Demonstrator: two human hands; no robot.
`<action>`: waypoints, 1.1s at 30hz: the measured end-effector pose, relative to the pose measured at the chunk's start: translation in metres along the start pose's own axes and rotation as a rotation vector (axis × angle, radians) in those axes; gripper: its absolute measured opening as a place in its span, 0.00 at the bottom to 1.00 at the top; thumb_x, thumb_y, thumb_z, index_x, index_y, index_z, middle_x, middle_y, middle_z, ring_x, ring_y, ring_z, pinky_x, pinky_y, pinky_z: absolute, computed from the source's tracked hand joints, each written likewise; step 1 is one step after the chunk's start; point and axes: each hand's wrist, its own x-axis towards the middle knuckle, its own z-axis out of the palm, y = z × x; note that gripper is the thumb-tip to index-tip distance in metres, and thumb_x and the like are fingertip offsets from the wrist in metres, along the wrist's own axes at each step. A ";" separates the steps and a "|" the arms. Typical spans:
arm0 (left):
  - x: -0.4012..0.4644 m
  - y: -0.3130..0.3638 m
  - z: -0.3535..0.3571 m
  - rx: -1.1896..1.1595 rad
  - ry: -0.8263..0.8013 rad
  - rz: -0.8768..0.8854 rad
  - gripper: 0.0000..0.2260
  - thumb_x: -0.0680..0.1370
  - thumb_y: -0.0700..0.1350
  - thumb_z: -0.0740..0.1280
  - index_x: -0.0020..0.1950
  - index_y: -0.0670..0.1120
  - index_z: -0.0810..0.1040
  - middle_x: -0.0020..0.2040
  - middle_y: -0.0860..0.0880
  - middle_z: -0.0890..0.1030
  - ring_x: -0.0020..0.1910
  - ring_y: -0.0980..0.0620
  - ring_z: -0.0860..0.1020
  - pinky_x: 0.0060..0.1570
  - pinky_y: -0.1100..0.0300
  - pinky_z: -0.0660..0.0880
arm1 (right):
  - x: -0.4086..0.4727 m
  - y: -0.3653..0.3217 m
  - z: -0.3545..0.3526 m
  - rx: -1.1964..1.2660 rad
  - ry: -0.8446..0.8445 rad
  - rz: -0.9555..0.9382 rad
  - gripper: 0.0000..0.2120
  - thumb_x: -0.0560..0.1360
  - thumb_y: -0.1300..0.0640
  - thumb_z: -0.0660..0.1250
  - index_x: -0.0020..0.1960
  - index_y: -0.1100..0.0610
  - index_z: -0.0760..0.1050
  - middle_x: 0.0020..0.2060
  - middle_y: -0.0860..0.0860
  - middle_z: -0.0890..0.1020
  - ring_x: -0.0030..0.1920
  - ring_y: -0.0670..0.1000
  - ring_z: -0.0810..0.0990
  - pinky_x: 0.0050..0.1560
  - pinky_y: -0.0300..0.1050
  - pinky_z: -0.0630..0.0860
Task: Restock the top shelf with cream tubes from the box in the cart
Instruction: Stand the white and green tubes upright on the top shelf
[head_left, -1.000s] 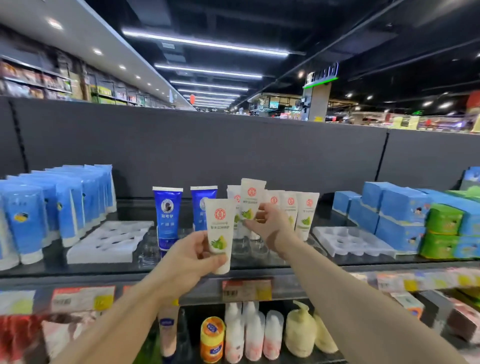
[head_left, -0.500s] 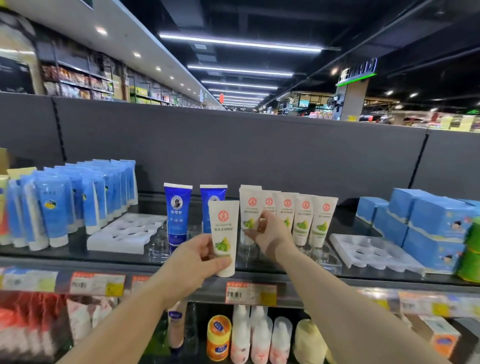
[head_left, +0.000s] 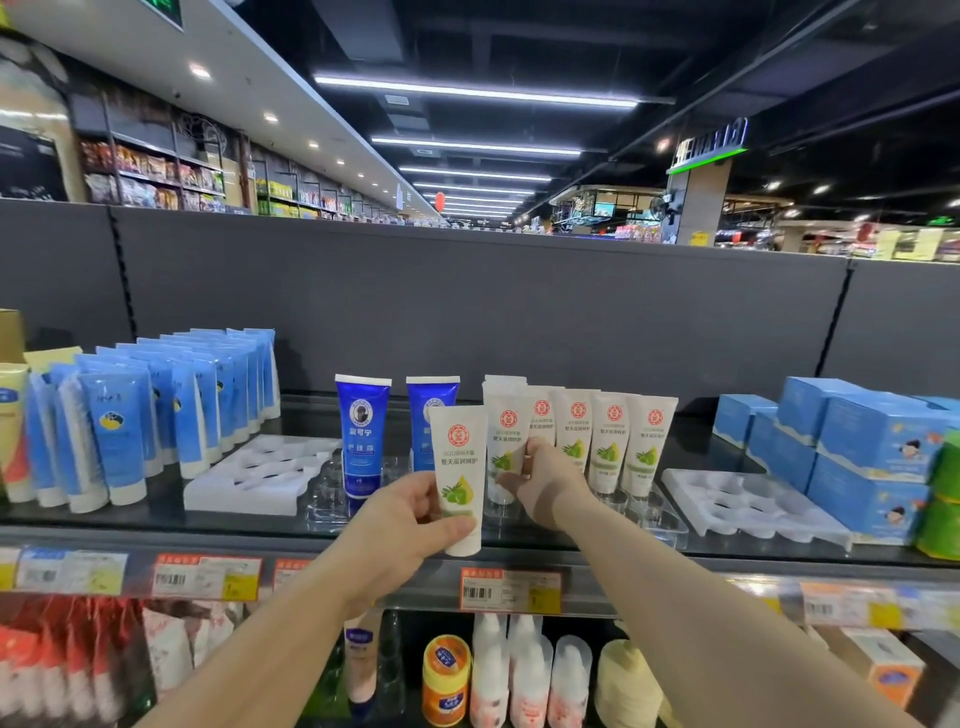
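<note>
My left hand (head_left: 410, 525) grips a white cream tube (head_left: 458, 457) with a red round logo and green fruit picture, cap down, in front of the top shelf (head_left: 260, 535). My right hand (head_left: 540, 480) holds another white cream tube (head_left: 506, 431) standing at the left end of a row of like white tubes (head_left: 613, 441) in a clear plastic tray (head_left: 660, 519). The box and the cart are out of view.
Two dark blue tubes (head_left: 362, 436) stand left of the white row. Light blue tubes (head_left: 156, 410) fill the shelf's left, with a white empty tray (head_left: 249, 475) beside them. Another white tray (head_left: 743, 506) and blue boxes (head_left: 872, 447) sit right. Bottles and a jar (head_left: 445, 675) stand below.
My right hand has set its tube lower, down into the row's left end. My left hand keeps its tube in the same place. The camera has tilted up slightly.
</note>
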 end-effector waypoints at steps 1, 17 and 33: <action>0.000 0.001 0.001 0.005 -0.001 0.003 0.15 0.76 0.42 0.70 0.54 0.60 0.73 0.50 0.60 0.82 0.49 0.63 0.80 0.39 0.69 0.75 | -0.001 -0.001 -0.003 0.042 -0.013 0.012 0.15 0.77 0.53 0.68 0.61 0.52 0.70 0.58 0.50 0.79 0.55 0.52 0.78 0.56 0.46 0.77; 0.028 0.030 0.051 -0.027 0.020 0.111 0.09 0.82 0.49 0.59 0.55 0.52 0.79 0.53 0.55 0.82 0.51 0.59 0.80 0.44 0.66 0.75 | -0.061 0.006 -0.066 0.212 0.033 -0.214 0.17 0.72 0.54 0.74 0.58 0.46 0.75 0.51 0.42 0.83 0.51 0.43 0.81 0.52 0.43 0.79; 0.037 -0.009 0.048 0.538 -0.133 0.205 0.16 0.81 0.50 0.63 0.69 0.55 0.72 0.62 0.58 0.78 0.49 0.66 0.74 0.41 0.73 0.69 | -0.023 0.024 -0.041 0.075 0.100 -0.104 0.14 0.76 0.56 0.69 0.60 0.51 0.71 0.59 0.47 0.79 0.54 0.47 0.76 0.38 0.32 0.69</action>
